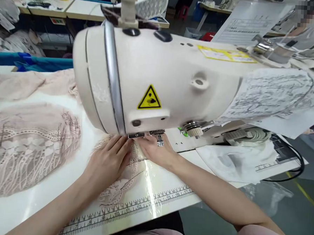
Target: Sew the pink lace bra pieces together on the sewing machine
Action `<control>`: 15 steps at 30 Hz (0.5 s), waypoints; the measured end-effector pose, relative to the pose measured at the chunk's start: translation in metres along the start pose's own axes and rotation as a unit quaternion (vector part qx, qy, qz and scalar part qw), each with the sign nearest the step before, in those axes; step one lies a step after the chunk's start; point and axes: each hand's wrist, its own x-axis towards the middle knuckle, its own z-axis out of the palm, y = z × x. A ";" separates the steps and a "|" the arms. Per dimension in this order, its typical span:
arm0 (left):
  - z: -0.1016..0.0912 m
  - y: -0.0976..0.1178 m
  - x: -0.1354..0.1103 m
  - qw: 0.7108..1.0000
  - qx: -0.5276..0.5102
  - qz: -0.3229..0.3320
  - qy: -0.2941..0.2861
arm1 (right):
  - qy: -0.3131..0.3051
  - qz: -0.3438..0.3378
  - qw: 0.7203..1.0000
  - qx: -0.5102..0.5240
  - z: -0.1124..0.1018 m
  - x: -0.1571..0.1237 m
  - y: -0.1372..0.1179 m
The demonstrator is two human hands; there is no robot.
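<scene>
A white sewing machine fills the middle of the view, its head hanging over my hands. My left hand lies flat on pale pink lace fabric, left of the needle area, fingers stretched forward beneath the head. On the right, my right hand reaches in under the head beside the same fabric. Its fingers are largely hidden by the machine's lower parts, so their grip does not show. The fabric runs between both hands and trails toward the table's front edge. The needle and presser foot cannot be made out.
A fringed pink lace piece lies at the left, with more pink cloth behind. A ruler strip runs along the front edge. White cloth and a black cable are at the right. Paper hangs on the machine.
</scene>
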 end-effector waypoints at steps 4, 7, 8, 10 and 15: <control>0.000 0.001 0.001 1.000 0.000 -0.004 0.008 | 0.000 0.014 1.000 -0.004 0.000 -0.001 -0.003; 0.000 0.002 0.002 1.000 0.011 -0.003 0.007 | 0.011 0.009 1.000 -0.003 0.007 -0.003 -0.001; 0.000 0.002 0.002 1.000 0.016 -0.002 0.008 | 0.013 0.006 1.000 -0.010 0.011 -0.003 0.000; 0.000 0.003 0.002 1.000 0.022 -0.002 0.010 | 0.010 -0.001 1.000 -0.024 0.018 -0.005 0.003; 0.000 0.004 0.003 1.000 0.019 -0.002 0.002 | 0.009 0.000 0.999 0.048 0.031 -0.007 0.010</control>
